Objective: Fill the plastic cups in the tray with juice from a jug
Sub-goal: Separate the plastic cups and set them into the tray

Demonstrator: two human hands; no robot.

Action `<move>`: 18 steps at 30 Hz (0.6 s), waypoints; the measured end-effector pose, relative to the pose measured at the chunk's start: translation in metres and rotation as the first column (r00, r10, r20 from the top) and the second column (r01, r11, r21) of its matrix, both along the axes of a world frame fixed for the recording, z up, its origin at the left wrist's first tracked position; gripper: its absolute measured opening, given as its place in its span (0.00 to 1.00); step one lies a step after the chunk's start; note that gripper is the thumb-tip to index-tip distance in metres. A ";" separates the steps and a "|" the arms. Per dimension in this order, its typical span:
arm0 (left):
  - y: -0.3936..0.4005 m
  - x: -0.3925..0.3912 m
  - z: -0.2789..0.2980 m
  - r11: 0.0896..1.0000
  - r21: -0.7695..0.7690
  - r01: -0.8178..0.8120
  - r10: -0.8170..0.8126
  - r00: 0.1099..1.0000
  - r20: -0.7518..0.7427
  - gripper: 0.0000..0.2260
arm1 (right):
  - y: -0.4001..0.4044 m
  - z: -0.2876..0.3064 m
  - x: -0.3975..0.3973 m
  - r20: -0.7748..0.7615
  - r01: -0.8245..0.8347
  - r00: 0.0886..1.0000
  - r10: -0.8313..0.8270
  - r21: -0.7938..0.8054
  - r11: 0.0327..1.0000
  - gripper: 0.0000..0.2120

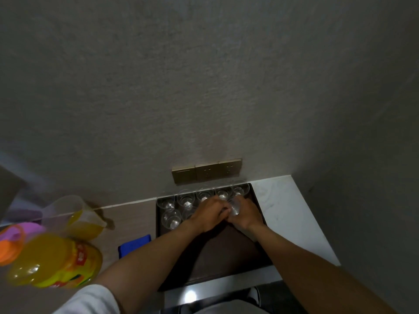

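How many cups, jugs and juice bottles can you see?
Clear plastic cups: 8 (7 standing in the dark brown tray, 1 tilted in the right hand)
Clear plastic jug of orange juice: 1
Big yellow-labelled juice bottle: 1
Total: 10

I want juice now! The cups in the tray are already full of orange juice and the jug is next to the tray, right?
Not quite. The head view shows the cups in the tray are empty and clear. The juice remains in the jug, left of the tray.
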State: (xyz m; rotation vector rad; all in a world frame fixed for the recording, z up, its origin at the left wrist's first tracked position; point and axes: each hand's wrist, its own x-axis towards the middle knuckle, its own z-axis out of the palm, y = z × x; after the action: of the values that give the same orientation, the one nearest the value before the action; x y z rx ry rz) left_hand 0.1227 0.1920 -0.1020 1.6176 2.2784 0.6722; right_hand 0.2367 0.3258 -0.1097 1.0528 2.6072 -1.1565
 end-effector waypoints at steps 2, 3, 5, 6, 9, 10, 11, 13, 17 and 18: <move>0.001 -0.003 -0.002 1.000 -0.002 -0.009 0.009 0.999 0.037 0.08 | 0.001 0.002 0.000 0.001 -0.019 1.000 0.019 -0.001 1.000 0.28; 0.001 -0.004 -0.003 1.000 -0.001 -0.011 0.011 0.998 0.056 0.08 | 0.001 0.004 0.000 -0.001 -0.023 1.000 0.023 -0.006 1.000 0.28; 0.001 -0.005 -0.003 1.000 0.014 -0.010 0.008 0.997 0.073 0.08 | 0.001 0.009 0.001 -0.019 -0.027 0.999 0.027 -0.012 1.000 0.29; 0.002 -0.004 -0.002 1.000 0.025 -0.014 0.012 0.996 0.087 0.09 | 0.001 0.010 0.002 -0.028 -0.029 0.999 0.029 -0.012 0.999 0.29; 0.003 -0.002 0.003 0.998 0.061 -0.016 0.008 0.990 0.141 0.08 | 0.001 0.009 0.002 -0.029 -0.039 0.999 0.039 -0.008 0.999 0.31; 0.004 -0.001 0.004 0.998 0.066 -0.011 0.000 0.986 0.169 0.08 | 0.002 0.010 0.002 -0.028 -0.044 0.999 0.044 0.000 0.999 0.31; 0.004 -0.001 0.003 0.997 0.072 -0.013 -0.002 0.979 0.203 0.08 | 0.002 0.012 0.003 -0.026 -0.048 0.998 0.049 0.009 0.999 0.32; 0.005 -0.001 0.002 0.994 0.090 -0.055 0.030 0.966 0.258 0.05 | 0.001 0.016 0.004 -0.018 -0.056 0.998 0.056 0.018 0.998 0.32; 0.007 -0.001 0.002 0.983 0.124 -0.137 0.085 0.931 0.355 0.05 | 0.002 0.019 0.007 -0.024 -0.055 0.998 0.055 0.023 0.998 0.31; 0.008 0.000 0.004 0.976 0.131 -0.171 0.112 0.922 0.371 0.05 | 0.003 0.020 0.008 -0.030 -0.056 0.998 0.057 0.031 0.998 0.31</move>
State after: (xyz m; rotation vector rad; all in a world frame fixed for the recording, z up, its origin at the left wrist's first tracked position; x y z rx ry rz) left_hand 0.1227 0.2001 -0.0980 1.2666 2.1230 1.1165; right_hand 0.2442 0.3287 -0.0895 0.9674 2.6677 -1.1336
